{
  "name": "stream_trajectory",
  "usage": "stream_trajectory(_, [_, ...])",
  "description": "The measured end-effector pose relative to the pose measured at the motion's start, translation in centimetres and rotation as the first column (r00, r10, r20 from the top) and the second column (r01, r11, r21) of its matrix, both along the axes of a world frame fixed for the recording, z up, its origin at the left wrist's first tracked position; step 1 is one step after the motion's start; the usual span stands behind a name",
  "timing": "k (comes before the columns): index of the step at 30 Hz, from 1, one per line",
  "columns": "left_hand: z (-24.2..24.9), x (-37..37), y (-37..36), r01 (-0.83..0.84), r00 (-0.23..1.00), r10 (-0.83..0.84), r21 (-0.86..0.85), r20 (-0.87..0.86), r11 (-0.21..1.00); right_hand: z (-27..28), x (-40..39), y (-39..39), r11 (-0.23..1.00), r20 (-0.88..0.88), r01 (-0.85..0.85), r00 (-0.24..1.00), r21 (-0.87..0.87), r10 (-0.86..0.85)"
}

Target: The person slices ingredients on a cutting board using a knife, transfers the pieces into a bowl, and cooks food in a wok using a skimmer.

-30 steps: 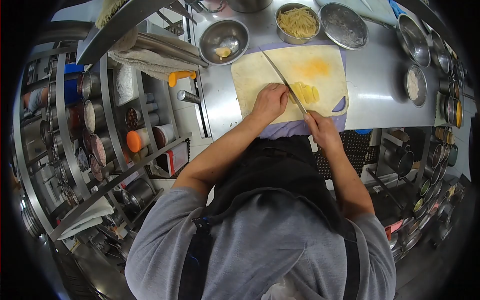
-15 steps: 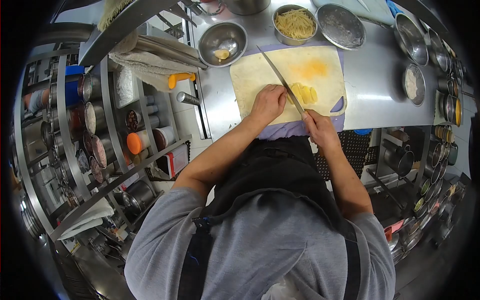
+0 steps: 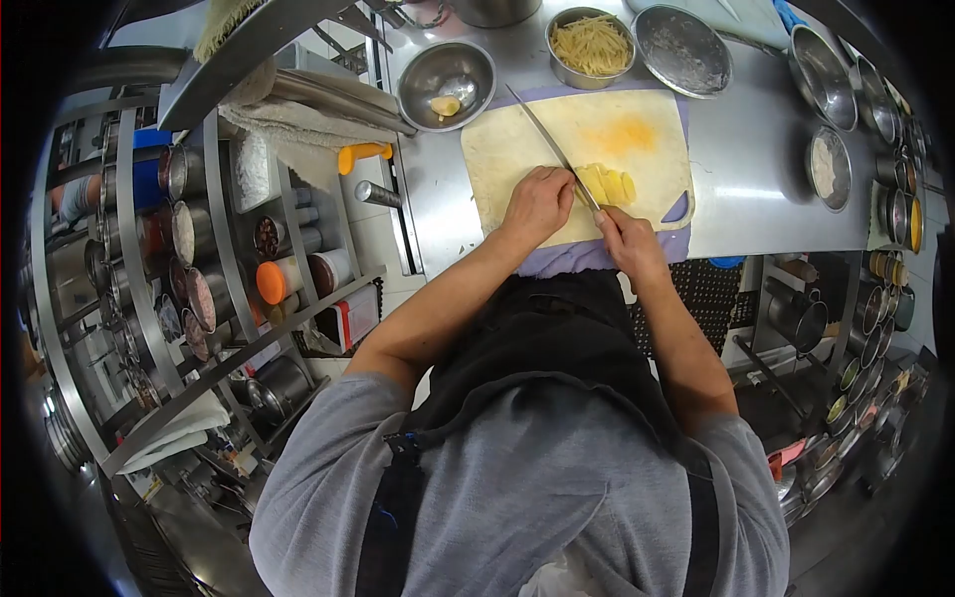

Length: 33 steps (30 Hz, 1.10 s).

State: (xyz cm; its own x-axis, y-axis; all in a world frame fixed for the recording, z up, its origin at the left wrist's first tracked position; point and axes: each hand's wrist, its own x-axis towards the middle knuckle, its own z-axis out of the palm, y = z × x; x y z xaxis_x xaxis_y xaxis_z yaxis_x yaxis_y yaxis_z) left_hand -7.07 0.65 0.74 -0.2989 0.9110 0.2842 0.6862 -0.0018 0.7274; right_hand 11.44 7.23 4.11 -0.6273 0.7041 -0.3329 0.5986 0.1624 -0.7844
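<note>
My right hand (image 3: 627, 239) is closed round the handle of a long kitchen knife (image 3: 538, 123), whose blade points away and to the left across the cream cutting board (image 3: 507, 129). Close against the blade's left side, my left hand (image 3: 540, 203) has its fingers curled down on a yellow vegetable piece, mostly hidden under them. Several overlapping yellow vegetable slices (image 3: 609, 183) lie on the board just right of the blade. Under the board spreads a purple cloth (image 3: 567, 261).
Behind the board stand a steel bowl (image 3: 418, 75) with pale pieces in it, a bowl of yellow strips (image 3: 592, 47) and a floury steel bowl (image 3: 681, 50). A bowl of white contents (image 3: 826, 169) sits at right. A metal shelf rack (image 3: 224, 199) stands left.
The knife has shifted slightly left and its handle has dropped a little with my right hand. The slices sit closer together. My left hand stays nearly in place.
</note>
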Motion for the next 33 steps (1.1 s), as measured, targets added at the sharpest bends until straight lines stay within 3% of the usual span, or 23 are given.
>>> stream_trajectory(8, [0.5,0.3,-0.1,-0.013,1.0,0.013,-0.018,0.016,1.0,3.1,0.7,0.0,0.993,0.015,0.052,0.999,-0.11,-0.051])
stream_trajectory(10, [0.5,0.2,-0.1,-0.012,1.0,0.012,-0.017,0.012,1.0,4.0,0.4,0.1,0.972,0.077,0.064,0.996,-0.224,-0.048])
stream_trajectory(14, [0.2,0.2,-0.1,-0.003,1.0,0.003,-0.008,0.015,1.0,2.0,1.4,-0.2,0.988,0.052,0.031,0.998,-0.149,-0.023])
stream_trajectory(16, [0.2,0.2,-0.1,-0.006,1.0,0.006,0.004,0.02,1.0,2.2,2.0,-0.7,0.998,-0.048,0.024,0.998,-0.059,-0.027])
stream_trajectory(19, [0.3,0.4,-0.2,-0.026,0.999,0.026,0.0,0.022,1.0,3.9,1.8,-0.3,0.984,0.076,0.032,0.997,-0.178,-0.019])
stream_trajectory(22, [0.3,0.3,-0.2,-0.016,1.0,0.017,-0.02,0.027,1.0,3.8,1.4,-0.4,0.978,0.06,0.061,0.997,-0.201,-0.05])
stream_trajectory(25, [0.1,0.2,-0.2,-0.001,1.0,0.001,-0.005,0.017,1.0,2.8,1.7,-0.4,0.992,0.037,0.027,0.999,-0.123,-0.023])
stream_trajectory(33, [0.1,0.3,-0.2,-0.014,1.0,0.014,0.003,0.014,1.0,4.4,3.2,-0.6,0.982,0.117,0.016,0.993,-0.186,0.006])
